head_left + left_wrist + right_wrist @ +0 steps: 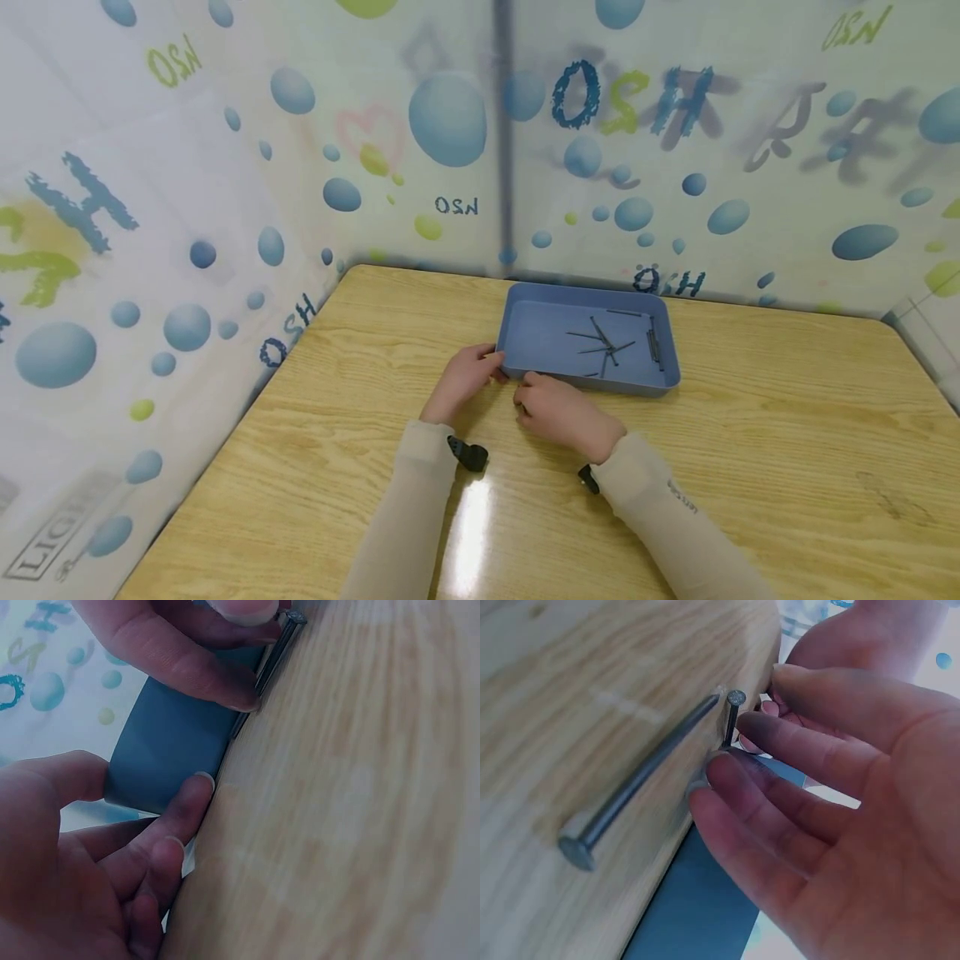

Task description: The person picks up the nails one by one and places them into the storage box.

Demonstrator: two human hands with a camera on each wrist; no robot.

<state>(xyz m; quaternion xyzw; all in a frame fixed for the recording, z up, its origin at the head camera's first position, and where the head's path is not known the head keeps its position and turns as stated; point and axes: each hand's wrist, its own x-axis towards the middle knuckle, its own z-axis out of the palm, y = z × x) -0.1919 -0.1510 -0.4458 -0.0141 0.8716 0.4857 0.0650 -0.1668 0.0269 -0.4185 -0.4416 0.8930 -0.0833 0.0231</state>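
Observation:
A blue tray (547, 332) holds several loose dark nails (606, 340). At its near left corner my left hand (468, 375) grips the tray, thumb on the wall and a fingertip low beside the table. My right hand (562, 412) is just in front of the tray's near wall, fingers loosely bent. In the right wrist view its fingertips (724, 769) touch a nail (733, 716) on the table, partly covered by them. Another nail (645, 776) lies nearer that camera. The left wrist view shows nail shanks (274, 664) against the tray's foot.
The wooden table (750, 467) extends around the tray. Behind it and to the left hang patterned sheets (600, 192) with bubble prints. A few nails (655, 346) lie along the tray's right wall. Small black devices (471, 455) are strapped at both wrists.

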